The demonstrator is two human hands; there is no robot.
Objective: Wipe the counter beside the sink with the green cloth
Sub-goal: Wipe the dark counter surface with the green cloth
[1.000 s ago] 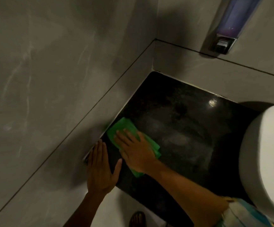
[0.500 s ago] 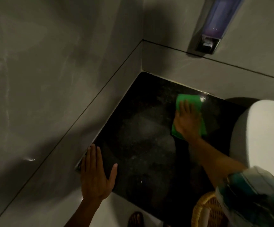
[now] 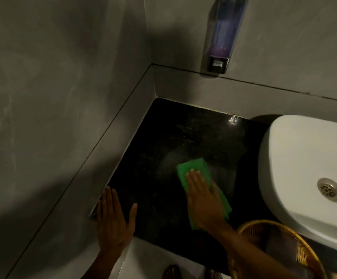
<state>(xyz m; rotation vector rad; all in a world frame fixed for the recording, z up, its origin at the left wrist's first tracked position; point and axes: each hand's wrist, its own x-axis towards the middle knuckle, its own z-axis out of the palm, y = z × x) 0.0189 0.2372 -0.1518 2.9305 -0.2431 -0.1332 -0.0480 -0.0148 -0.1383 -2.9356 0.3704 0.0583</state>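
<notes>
The black stone counter (image 3: 159,150) fills the corner between two grey walls, left of the white sink (image 3: 300,158). A folded green cloth (image 3: 191,168) lies flat on the counter near its middle. My right hand (image 3: 202,200) presses palm-down on the cloth, fingers straight, covering most of it. My left hand (image 3: 113,220) rests flat with spread fingers on the counter's front left corner, against the side wall. It holds nothing.
A wall-mounted soap dispenser (image 3: 222,35) with purple liquid hangs above the back edge. A woven yellow basket (image 3: 274,244) stands at the front right, under my right forearm. The sink drain (image 3: 329,189) shows at the right. Feet are visible on the floor below.
My right hand has slid the cloth from the back edge near the sink toward the front middle of the counter. The left hand has stayed at the corner.
</notes>
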